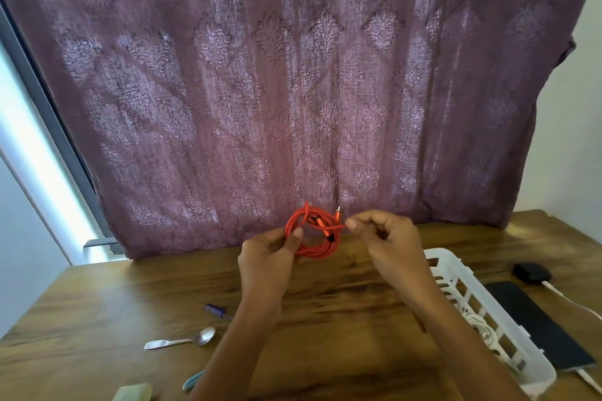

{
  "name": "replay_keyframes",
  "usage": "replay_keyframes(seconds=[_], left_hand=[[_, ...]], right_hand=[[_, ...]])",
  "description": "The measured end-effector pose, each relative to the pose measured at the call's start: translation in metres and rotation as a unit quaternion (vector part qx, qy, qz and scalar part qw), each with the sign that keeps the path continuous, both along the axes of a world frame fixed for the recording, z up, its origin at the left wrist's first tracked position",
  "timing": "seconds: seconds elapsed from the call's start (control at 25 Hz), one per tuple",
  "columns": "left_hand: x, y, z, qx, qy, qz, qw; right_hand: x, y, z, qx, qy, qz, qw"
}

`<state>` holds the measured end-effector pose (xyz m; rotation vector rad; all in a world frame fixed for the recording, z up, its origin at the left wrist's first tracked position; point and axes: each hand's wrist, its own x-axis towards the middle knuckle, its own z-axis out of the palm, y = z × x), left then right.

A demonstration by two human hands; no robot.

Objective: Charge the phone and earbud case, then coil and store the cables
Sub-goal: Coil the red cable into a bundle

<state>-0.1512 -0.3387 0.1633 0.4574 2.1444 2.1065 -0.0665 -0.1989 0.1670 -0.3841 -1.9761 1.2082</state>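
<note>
A red cable (321,249) is wound into a coil and held above the wooden table (130,299). My left hand (268,254) grips the coil's left side between thumb and fingers. My right hand (387,238) pinches the cable's loose end at the coil's right, with one plug sticking up beside it. At the right, a dark phone (534,325) lies flat with a white cable (589,379) plugged into its near end. A black earbud case (531,272) sits beyond the phone, also with a white cable attached.
A white slotted basket (456,267) stands at the right, next to the phone, with a coiled white cable (482,325) inside. A metal spoon (182,340), a purple pen (216,311), a teal pen (192,379) and a pale green block (133,392) lie front left. A purple curtain (293,91) hangs behind.
</note>
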Motion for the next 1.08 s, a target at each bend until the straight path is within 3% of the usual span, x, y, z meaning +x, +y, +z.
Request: replay_keyframes(seconds=[0.16,0.28,0.32,0.4,0.48,0.56,0.72,0.96,1.08], left_hand=[[0.010,-0.001,0.002,0.127,-0.160,-0.114,0.972],[0.017,-0.001,-0.004,0.099,-0.184,-0.179,0.961],[0.015,0.000,-0.009,0.039,-0.146,-0.179,0.972],[0.008,-0.003,-0.014,-0.121,0.025,-0.157,0.980],[0.000,-0.005,-0.008,-0.212,0.202,-0.168,0.941],[-0.003,-0.006,0.005,-0.232,0.309,-0.223,0.895],[-0.006,-0.006,0.017,-0.225,0.331,-0.298,0.866],[0.006,-0.002,0.009,-0.218,0.272,-0.248,0.904],[0.008,0.000,0.008,-0.210,0.249,-0.218,0.920]], right_hand=[[-0.006,-0.002,-0.018,-0.102,0.019,0.017,0.994],[-0.005,-0.005,-0.025,-0.257,-0.020,0.095,0.962],[-0.004,-0.005,-0.025,-0.273,-0.032,0.103,0.956],[-0.003,-0.006,-0.024,-0.252,-0.049,0.109,0.960],[-0.001,-0.007,-0.021,-0.234,-0.052,0.132,0.962],[0.002,-0.006,-0.016,-0.213,-0.056,0.158,0.963],[0.005,-0.005,-0.008,-0.203,-0.048,0.183,0.961],[0.005,-0.003,-0.003,-0.224,-0.034,0.182,0.957],[0.003,0.000,-0.002,-0.176,-0.023,0.149,0.973]])
